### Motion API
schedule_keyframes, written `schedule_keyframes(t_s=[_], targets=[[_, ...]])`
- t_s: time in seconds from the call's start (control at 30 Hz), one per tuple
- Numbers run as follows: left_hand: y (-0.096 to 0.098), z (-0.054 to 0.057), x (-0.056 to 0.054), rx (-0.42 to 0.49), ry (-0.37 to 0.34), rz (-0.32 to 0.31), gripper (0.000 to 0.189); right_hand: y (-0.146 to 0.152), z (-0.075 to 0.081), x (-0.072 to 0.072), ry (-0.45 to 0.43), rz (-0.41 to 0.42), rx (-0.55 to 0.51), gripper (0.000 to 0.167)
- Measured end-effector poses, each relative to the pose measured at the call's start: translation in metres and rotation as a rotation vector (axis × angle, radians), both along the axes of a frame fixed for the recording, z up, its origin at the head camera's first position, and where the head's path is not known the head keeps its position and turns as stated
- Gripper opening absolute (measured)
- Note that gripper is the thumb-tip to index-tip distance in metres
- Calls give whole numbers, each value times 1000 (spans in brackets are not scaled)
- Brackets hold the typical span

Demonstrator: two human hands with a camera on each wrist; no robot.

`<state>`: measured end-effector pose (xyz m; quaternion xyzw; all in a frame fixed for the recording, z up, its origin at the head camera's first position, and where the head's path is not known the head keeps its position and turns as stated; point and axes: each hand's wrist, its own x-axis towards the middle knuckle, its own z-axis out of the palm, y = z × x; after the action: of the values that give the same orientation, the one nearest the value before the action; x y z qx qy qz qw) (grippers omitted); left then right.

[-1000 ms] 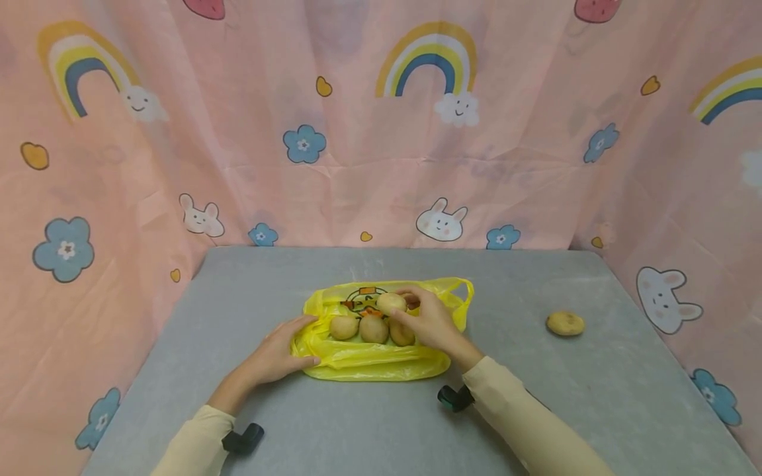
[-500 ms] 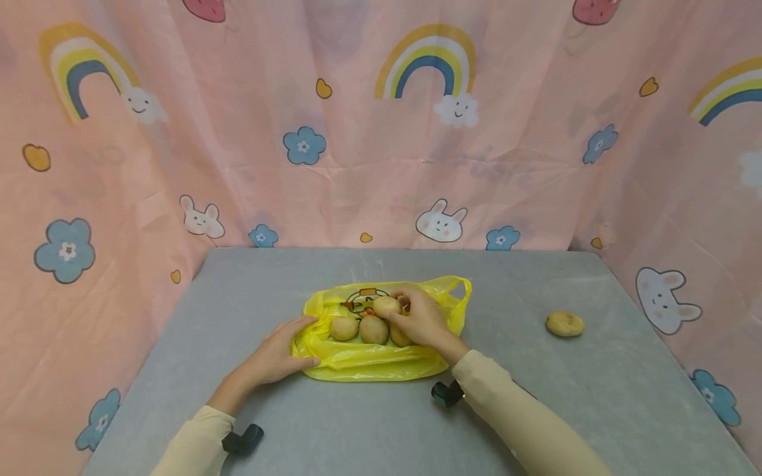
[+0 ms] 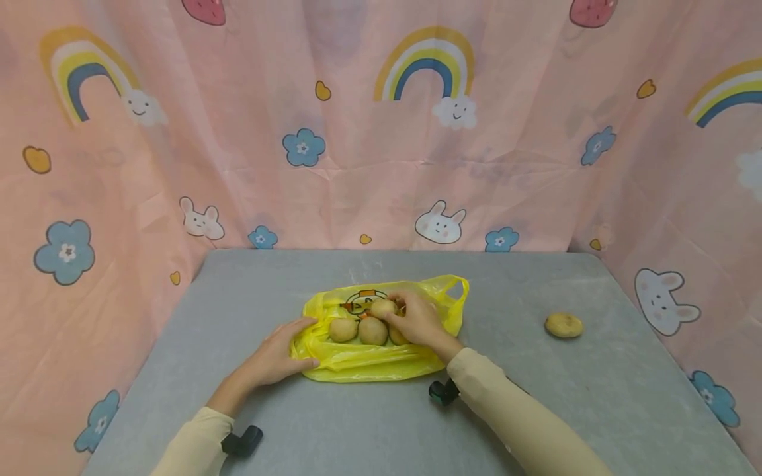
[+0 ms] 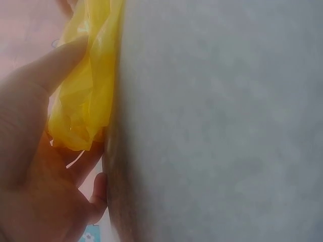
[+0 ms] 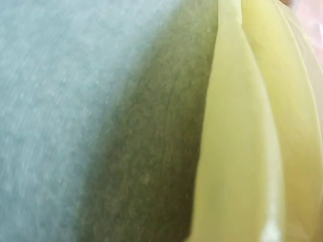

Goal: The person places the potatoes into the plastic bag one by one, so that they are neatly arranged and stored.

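A yellow plastic bag (image 3: 372,370) with a printed cartoon lies spread on the table. My left hand (image 3: 275,354) holds its left end; in the left wrist view the thumb (image 4: 65,60) lies over the yellow film with fingers behind it. With thumb and fingertips, my right hand (image 3: 421,324) pinches a potato (image 3: 383,308) over the bag's printed part. Below that, a left potato (image 3: 342,329) and a middle potato (image 3: 373,331) sit in a row, and a third potato (image 3: 397,336) is partly hidden by the right hand. Bag folds (image 5: 237,151) fill the right wrist view's right side.
Off to the right, a lone potato (image 3: 564,325) rests on the grey table (image 3: 506,284). The bag's loop handle (image 3: 460,294) points to the back right. A pink patterned curtain (image 3: 363,192) rises behind the table and along both sides.
My right hand has moved slightly left and down with its potato, bringing it closer over the row. The left hand keeps its place at the bag's end.
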<state>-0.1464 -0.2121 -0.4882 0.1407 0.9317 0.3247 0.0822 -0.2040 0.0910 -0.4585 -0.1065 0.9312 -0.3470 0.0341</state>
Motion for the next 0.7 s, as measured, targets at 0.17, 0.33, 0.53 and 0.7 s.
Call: schedule_keyframes(t_s=[0.17, 0.33, 0.53, 0.7], targets=[[0, -2, 0, 2, -7, 7, 81, 2, 1, 1, -30, 36, 13, 34], [1, -2, 0, 0, -3, 6, 81, 4, 5, 4, -66, 34, -27, 39], [2, -1, 1, -2, 6, 5, 81, 7, 11, 9, -63, 26, -69, 42], [2, 0, 2, -11, 8, 5, 81, 7, 16, 13, -49, 24, -81, 45]])
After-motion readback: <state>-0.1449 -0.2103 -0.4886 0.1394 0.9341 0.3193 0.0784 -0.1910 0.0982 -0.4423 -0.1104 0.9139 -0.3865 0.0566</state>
